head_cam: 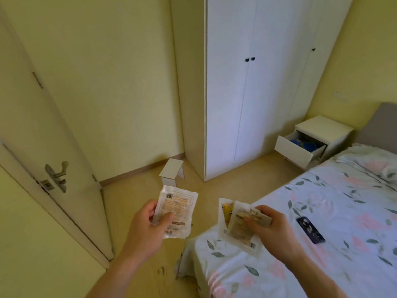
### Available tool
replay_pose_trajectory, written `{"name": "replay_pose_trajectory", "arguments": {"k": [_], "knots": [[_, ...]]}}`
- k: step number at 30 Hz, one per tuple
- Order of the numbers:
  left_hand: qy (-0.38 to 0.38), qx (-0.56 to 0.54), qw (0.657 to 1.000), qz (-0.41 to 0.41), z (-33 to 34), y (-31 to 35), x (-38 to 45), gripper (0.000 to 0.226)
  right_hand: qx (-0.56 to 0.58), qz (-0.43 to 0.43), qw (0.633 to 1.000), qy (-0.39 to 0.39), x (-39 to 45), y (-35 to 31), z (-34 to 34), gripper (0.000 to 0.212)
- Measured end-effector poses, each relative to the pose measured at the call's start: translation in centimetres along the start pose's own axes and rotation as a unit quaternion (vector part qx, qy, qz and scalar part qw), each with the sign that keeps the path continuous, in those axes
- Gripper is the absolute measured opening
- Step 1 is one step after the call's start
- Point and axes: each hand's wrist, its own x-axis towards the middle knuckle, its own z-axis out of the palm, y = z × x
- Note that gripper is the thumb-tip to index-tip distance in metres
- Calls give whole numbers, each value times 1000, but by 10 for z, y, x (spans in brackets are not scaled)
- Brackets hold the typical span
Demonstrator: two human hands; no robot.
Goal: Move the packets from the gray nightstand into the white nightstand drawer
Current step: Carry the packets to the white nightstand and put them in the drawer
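My left hand point(148, 222) grips a stack of clear packets point(177, 208) with orange-tan contents, held upright over the floor. My right hand point(268, 227) holds a second bunch of packets point(238, 224) above the corner of the bed; one of them shows yellow. Far off at the right stands the white nightstand point(322, 127), its top drawer point(294, 150) pulled open with blue things inside. The gray nightstand is out of view.
A bed point(322, 211) with a floral sheet fills the lower right, and a dark phone point(310, 230) lies on it. A tall white wardrobe point(247, 82) stands ahead. A small white stool point(171, 172) sits on the floor by the wall. An open door point(53, 158) is at the left.
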Motion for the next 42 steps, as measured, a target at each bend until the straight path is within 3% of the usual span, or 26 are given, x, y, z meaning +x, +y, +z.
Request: {"name": "replay_pose_trajectory", "arguments": {"k": [8, 14, 20, 29, 35, 42], "knots": [[-61, 13, 998, 0, -81, -29, 140, 18, 1, 23, 998, 57, 82, -47, 95, 2], [-136, -5, 991, 8, -80, -25, 232, 21, 43, 72, 989, 123, 126, -58, 114, 5], [-187, 8, 982, 18, -63, -24, 334, 20, 87, 106, 975, 173, 201, -52, 132, 6], [-220, 38, 975, -3, -29, -10, 524, 17, 125, 130, 966, 186, 387, -57, 152, 6], [-231, 26, 973, -3, 19, 13, 627, 20, 98, 109, 969, 198, 481, -85, 119, 7], [-303, 23, 952, 32, 116, 54, 717, 17, 121, 115, 946, 277, 542, -77, 72, 10]]}}
